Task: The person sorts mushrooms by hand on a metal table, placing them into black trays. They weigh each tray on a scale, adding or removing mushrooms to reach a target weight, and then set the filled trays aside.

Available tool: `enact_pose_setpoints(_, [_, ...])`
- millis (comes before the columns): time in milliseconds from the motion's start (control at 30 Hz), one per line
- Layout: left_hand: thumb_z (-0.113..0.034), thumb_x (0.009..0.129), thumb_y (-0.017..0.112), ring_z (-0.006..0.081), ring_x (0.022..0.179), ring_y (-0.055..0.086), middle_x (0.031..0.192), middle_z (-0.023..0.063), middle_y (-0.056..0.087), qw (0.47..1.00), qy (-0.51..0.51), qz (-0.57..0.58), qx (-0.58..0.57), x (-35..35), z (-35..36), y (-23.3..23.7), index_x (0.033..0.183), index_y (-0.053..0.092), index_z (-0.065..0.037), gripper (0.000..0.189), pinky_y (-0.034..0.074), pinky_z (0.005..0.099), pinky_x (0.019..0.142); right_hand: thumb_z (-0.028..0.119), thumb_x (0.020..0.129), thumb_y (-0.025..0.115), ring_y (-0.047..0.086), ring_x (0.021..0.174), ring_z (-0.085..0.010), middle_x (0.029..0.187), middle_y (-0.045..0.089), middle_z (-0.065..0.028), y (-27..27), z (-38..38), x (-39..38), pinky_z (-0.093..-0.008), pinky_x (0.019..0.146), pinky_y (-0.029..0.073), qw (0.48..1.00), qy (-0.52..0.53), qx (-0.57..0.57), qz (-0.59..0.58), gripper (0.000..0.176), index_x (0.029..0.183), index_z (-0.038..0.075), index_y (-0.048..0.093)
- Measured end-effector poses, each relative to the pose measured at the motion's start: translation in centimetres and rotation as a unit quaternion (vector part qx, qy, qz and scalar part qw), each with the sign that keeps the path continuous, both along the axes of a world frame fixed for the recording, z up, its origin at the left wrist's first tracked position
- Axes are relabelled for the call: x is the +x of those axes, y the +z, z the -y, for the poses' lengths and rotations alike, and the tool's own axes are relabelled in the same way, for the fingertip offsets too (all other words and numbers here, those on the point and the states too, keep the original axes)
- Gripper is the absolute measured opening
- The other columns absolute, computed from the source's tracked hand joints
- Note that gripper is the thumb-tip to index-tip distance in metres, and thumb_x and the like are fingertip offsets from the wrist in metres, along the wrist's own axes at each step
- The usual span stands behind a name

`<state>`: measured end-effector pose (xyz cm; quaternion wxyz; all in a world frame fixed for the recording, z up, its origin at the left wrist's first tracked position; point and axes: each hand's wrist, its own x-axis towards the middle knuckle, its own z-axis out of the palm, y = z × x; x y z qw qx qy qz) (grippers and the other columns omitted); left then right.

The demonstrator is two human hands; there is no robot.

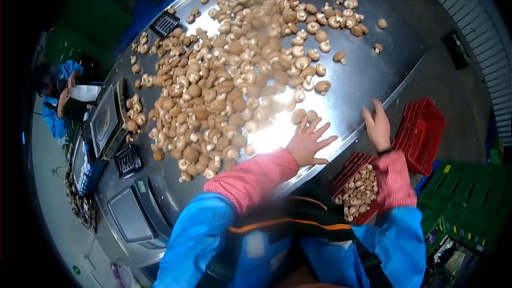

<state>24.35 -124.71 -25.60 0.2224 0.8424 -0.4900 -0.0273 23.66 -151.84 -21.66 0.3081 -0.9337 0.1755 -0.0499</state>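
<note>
A big heap of brown-capped mushrooms [213,96] covers much of the metal table [394,37]. My left hand [308,145] is spread out, palm down, near the table's front edge. Its fingertips are at two brown mushrooms [298,116] lying just beyond it; whether they touch cannot be made out. At the table's right edge is my right hand [378,128], its fingers apart and nothing visible in them. Below and between my hands, a red crate [341,175] holds many mushrooms.
Stacked red crates [421,133] stand right of the table, with green crates [458,192] below them. Scales [130,213] and small black trays [128,161] sit along the left side. A person in blue [58,106] holds white paper at far left.
</note>
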Motion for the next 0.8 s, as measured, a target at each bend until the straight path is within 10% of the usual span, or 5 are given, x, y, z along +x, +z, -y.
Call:
enact_pose_setpoints(133, [-0.060, 0.083, 0.060, 0.0319, 0.141, 0.030, 0.148, 0.0086, 0.042, 0.979, 0.057, 0.105, 0.165, 3.4, 0.0, -2.9, 0.135, 0.054, -0.024, 0.064, 0.025, 0.0663, 0.106, 0.059, 0.092, 0.049, 0.043, 0.132, -0.0440, 0.142, 0.044, -0.0295, -2.4, 2.2, 16.6, -0.0450, 0.109, 0.035, 0.998, -0.052, 0.003, -0.042, 0.077, 0.144, 0.003, 0.040])
enact_pose_setpoints(467, [-0.027, 0.079, 0.066, 0.0274, 0.138, 0.038, 0.134, 0.0020, 0.055, 0.941, 0.306, 0.113, 0.088, 10.1, -6.2, -1.8, 0.096, 0.069, -0.019, 0.019, 0.024, 0.0726, 0.105, 0.057, 0.078, 0.069, 0.063, 0.100, -0.0403, 0.115, 0.060, -0.0227, -2.7, -18.3, 26.1, -0.0469, 0.083, 0.051, 0.968, 0.249, 0.028, -0.001, 0.071, 0.137, 0.020, 0.052])
enact_pose_setpoints(567, [-0.016, 0.080, 0.059, 0.0248, 0.114, 0.058, 0.117, 0.0082, 0.064, 0.917, 0.340, 0.126, 0.165, 11.4, -8.5, -2.1, 0.094, 0.070, -0.008, 0.019, 0.049, 0.0516, 0.089, 0.049, 0.075, 0.074, 0.065, 0.094, -0.0350, 0.105, 0.065, -0.0170, -1.2, -22.5, 25.6, -0.0453, 0.081, 0.051, 0.924, 0.347, 0.095, 0.128, 0.067, 0.129, 0.013, 0.056])
enact_pose_setpoints(667, [-0.014, 0.077, 0.063, 0.0296, 0.123, 0.051, 0.126, 0.0109, 0.058, 0.900, 0.369, 0.156, 0.172, 11.8, -11.1, -3.0, 0.096, 0.069, -0.012, 0.021, 0.040, 0.0583, 0.093, 0.040, 0.080, 0.071, 0.062, 0.100, -0.0390, 0.105, 0.066, -0.0192, -4.5, -24.1, 25.5, -0.0472, 0.085, 0.052, 0.891, 0.425, 0.042, 0.157, 0.055, 0.117, 0.001, 0.060])
enact_pose_setpoints(800, [-0.021, 0.069, 0.074, 0.0400, 0.129, 0.042, 0.135, 0.0118, 0.051, 0.842, 0.489, 0.122, 0.189, 12.1, -12.5, 4.0, 0.104, 0.069, -0.023, 0.036, 0.030, 0.0603, 0.102, 0.043, 0.082, 0.070, 0.061, 0.097, -0.0463, 0.118, 0.052, -0.0303, 4.2, -19.8, 25.3, -0.0496, 0.083, 0.052, 0.881, 0.463, 0.072, 0.072, 0.076, 0.146, 0.018, 0.038])
